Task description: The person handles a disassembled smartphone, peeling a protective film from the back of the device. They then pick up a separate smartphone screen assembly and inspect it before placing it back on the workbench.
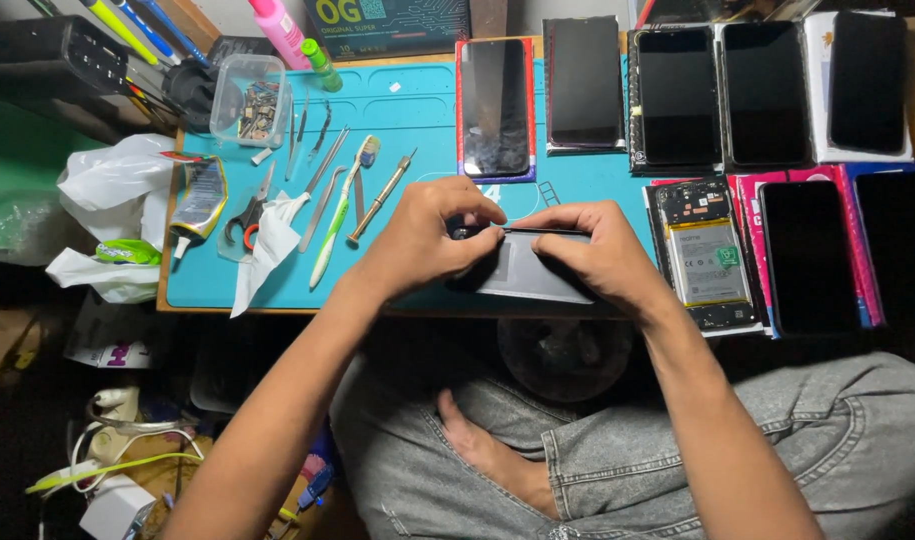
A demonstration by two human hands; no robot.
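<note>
Left hand (427, 240), right hand (592, 250), phone (532, 270) (both touching)

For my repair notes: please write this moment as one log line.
left hand: grips dark phone top end | right hand: holds thin tool along phone edge | support: blue work mat | nearby: opened phone showing battery

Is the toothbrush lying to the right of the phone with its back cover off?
No. The toothbrush lies among the tools on the left of the blue mat, while the opened phone with its battery showing sits far right.
</note>
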